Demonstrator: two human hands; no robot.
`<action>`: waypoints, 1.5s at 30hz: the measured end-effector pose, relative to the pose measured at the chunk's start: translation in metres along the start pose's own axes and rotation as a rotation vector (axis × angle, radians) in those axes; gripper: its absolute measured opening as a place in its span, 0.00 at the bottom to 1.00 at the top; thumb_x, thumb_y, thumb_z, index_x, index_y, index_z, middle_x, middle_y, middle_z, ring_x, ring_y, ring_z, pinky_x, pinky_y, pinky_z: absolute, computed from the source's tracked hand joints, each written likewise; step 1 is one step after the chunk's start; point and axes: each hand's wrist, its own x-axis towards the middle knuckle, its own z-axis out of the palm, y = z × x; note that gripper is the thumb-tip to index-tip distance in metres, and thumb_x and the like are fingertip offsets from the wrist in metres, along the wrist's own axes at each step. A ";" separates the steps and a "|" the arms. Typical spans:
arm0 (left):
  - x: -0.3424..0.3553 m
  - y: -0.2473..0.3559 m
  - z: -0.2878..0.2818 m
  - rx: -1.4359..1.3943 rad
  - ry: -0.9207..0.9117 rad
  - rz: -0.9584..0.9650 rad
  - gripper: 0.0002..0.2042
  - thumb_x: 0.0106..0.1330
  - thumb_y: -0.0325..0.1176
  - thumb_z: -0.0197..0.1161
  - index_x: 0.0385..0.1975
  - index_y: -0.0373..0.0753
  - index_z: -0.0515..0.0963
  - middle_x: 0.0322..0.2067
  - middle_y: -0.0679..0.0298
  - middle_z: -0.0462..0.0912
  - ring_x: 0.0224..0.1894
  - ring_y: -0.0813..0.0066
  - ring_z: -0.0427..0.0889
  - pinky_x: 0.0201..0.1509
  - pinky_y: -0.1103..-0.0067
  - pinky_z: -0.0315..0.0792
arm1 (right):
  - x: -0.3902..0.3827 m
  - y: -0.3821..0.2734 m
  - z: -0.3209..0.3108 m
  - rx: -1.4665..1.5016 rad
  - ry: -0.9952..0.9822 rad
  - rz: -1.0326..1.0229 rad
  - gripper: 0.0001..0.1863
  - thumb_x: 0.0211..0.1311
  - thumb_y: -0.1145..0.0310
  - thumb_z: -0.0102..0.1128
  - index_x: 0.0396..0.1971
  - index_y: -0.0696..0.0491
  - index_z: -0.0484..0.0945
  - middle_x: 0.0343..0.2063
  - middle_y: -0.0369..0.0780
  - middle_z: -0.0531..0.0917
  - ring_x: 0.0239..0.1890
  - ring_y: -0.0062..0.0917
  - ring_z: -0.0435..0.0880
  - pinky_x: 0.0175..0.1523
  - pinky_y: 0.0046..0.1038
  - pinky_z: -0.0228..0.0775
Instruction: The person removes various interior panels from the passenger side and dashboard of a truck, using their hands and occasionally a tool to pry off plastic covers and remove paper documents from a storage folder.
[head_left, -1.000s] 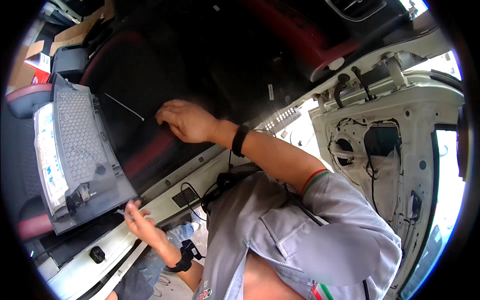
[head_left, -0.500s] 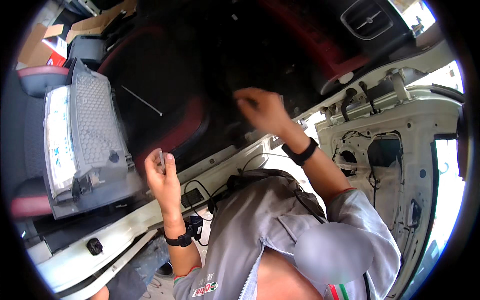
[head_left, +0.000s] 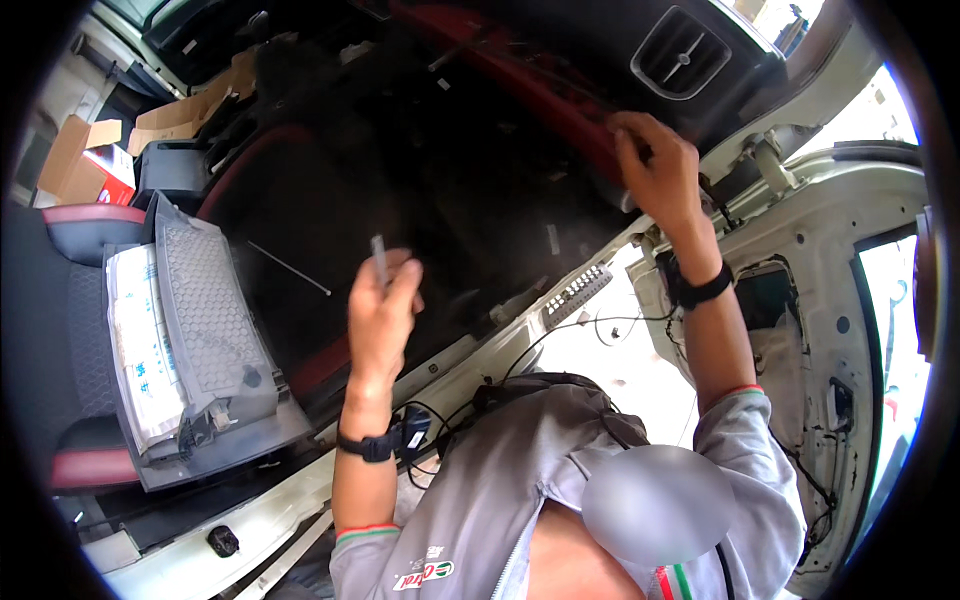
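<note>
So the left hand (head_left: 382, 315) has a slim grey piece (head_left: 379, 255) pinched between thumb and fingers, its end poking up, all held off to the right of the honeycomb panel (head_left: 215, 300). Right hand (head_left: 662, 170) is way further right of that panel; fingers loosely curled, can't tell if that grip has anything in it. Thin pale rod (head_left: 290, 268) lies just right of the panel, white wrapped strip (head_left: 148, 340) hugs its left side, open carton (head_left: 80, 165) sits beyond it, and the stripped door (head_left: 815, 260) is far right of it.
</note>
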 end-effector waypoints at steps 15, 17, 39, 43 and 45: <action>0.102 -0.052 0.143 0.779 -0.838 -0.230 0.18 0.58 0.31 0.56 0.45 0.29 0.80 0.41 0.43 0.84 0.44 0.52 0.84 0.46 0.67 0.77 | -0.002 0.025 0.045 -0.568 0.046 -0.210 0.07 0.58 0.67 0.61 0.36 0.46 0.83 0.29 0.37 0.85 0.30 0.32 0.84 0.32 0.30 0.75; 0.118 -0.079 0.147 0.694 -0.720 -0.146 0.16 0.58 0.31 0.56 0.42 0.29 0.81 0.38 0.43 0.84 0.40 0.53 0.85 0.41 0.67 0.77 | 0.001 0.025 0.052 -0.566 0.091 -0.315 0.07 0.57 0.69 0.61 0.36 0.47 0.83 0.30 0.37 0.85 0.30 0.32 0.84 0.34 0.30 0.76; 0.163 -0.113 0.164 0.039 -0.509 -0.220 0.10 0.63 0.27 0.51 0.36 0.25 0.73 0.29 0.37 0.79 0.34 0.36 0.79 0.40 0.54 0.74 | -0.027 0.052 0.038 -0.640 0.049 -0.114 0.09 0.67 0.75 0.57 0.43 0.62 0.82 0.39 0.42 0.86 0.38 0.28 0.84 0.46 0.25 0.74; 0.168 -0.109 0.159 0.004 -0.509 -0.248 0.11 0.64 0.28 0.50 0.38 0.24 0.72 0.33 0.34 0.79 0.38 0.35 0.78 0.45 0.54 0.73 | -0.026 0.049 0.050 -0.558 0.115 -0.068 0.09 0.68 0.78 0.55 0.42 0.64 0.80 0.37 0.44 0.85 0.37 0.27 0.81 0.45 0.26 0.73; 0.169 -0.108 0.159 -0.032 -0.541 -0.310 0.11 0.66 0.29 0.49 0.37 0.25 0.72 0.36 0.33 0.78 0.42 0.35 0.78 0.48 0.55 0.71 | -0.027 0.050 0.043 -0.587 0.088 -0.078 0.08 0.68 0.78 0.55 0.42 0.64 0.80 0.38 0.44 0.85 0.37 0.26 0.81 0.45 0.25 0.73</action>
